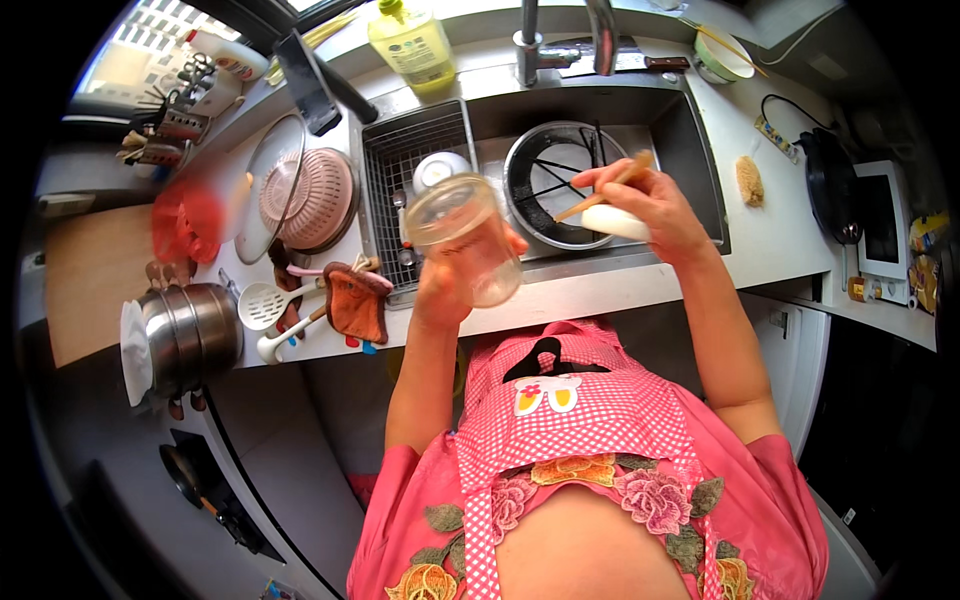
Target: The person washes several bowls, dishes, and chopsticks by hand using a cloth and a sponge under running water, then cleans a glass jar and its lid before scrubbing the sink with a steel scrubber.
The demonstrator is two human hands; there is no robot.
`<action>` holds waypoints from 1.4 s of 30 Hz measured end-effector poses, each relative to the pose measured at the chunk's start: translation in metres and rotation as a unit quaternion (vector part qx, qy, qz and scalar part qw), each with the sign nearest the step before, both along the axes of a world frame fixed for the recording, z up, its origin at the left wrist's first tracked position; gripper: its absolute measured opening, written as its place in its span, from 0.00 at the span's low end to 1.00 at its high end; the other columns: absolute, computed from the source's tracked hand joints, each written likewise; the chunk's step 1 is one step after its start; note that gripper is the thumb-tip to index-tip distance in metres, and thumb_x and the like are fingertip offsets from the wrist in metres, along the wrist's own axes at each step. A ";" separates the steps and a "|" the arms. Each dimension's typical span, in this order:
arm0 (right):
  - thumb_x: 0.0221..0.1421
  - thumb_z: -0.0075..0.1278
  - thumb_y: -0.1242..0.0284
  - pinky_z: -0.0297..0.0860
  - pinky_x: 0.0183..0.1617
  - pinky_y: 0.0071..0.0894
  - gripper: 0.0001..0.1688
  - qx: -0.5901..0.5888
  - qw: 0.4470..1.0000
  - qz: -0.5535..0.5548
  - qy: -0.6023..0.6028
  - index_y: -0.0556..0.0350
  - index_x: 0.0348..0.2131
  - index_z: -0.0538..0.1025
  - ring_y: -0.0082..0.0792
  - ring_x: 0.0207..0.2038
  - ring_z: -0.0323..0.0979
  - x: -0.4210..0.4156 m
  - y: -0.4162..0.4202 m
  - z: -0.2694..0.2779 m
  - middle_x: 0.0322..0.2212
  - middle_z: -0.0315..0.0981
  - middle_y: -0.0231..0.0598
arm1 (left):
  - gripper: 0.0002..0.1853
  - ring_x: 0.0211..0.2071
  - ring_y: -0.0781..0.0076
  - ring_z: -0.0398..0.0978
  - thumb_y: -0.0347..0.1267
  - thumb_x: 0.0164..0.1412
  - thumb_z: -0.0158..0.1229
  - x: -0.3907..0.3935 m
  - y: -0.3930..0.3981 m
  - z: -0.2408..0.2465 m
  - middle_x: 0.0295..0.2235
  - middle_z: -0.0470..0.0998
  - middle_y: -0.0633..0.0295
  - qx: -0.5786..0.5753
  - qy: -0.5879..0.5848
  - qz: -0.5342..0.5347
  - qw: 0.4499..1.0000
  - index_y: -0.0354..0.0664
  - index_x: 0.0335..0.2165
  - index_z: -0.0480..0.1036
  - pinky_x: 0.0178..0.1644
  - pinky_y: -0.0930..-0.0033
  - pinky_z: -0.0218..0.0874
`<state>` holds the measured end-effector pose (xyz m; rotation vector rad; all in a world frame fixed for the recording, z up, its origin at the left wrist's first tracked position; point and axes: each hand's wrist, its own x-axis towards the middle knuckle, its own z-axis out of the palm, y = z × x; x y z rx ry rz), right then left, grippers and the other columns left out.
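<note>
My left hand point(442, 277) holds a clear jar point(472, 244), tilted with its wide mouth towards the upper left. In my right hand point(656, 206) are a thin wooden stick point(581, 208) and a smooth white object point(616, 223), whose exact kind I cannot tell. Both hands are above the front edge of the steel sink point(679, 142). Below and beyond my right hand, a round metal pot point(517, 176) sits in the basin, with dark thin sticks point(553, 174) across it. Part of the pot is hidden by that hand.
Left of the basin, a wire drying basket point(382, 187) holds a white bowl point(439, 166). Behind the sink are a faucet point(529, 56), a knife point(664, 64) and a yellow-green detergent bottle point(416, 56). A steel pot point(191, 330) and white slotted spoon point(262, 304) are at left; a sponge point(748, 181) lies right.
</note>
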<state>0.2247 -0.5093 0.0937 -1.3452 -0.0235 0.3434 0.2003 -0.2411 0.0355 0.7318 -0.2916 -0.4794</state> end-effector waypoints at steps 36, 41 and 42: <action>0.51 0.50 0.73 0.68 0.28 0.34 0.08 -0.397 0.863 -0.038 -0.312 0.60 0.30 0.76 0.42 0.24 0.70 -0.031 0.076 0.028 0.22 0.71 0.44 | 0.49 0.56 0.57 0.56 0.68 0.35 0.57 0.003 -0.025 0.021 0.53 0.62 0.56 -0.300 0.179 0.027 0.937 0.46 0.49 0.64 0.60 0.46 0.44; 0.51 0.50 0.73 0.68 0.27 0.36 0.08 -0.465 0.826 -0.032 -0.316 0.61 0.25 0.73 0.43 0.23 0.70 -0.030 0.077 0.025 0.20 0.69 0.44 | 0.49 0.56 0.58 0.56 0.70 0.39 0.51 -0.001 -0.031 0.022 0.56 0.58 0.59 -0.264 0.118 0.034 0.957 0.46 0.49 0.63 0.58 0.50 0.47; 0.51 0.50 0.73 0.68 0.26 0.37 0.08 -0.474 0.820 -0.029 -0.320 0.61 0.25 0.73 0.43 0.23 0.70 -0.029 0.077 0.024 0.20 0.68 0.44 | 0.49 0.56 0.58 0.55 0.71 0.40 0.49 -0.002 -0.031 0.021 0.56 0.57 0.60 -0.244 0.103 0.039 0.964 0.46 0.49 0.63 0.57 0.50 0.47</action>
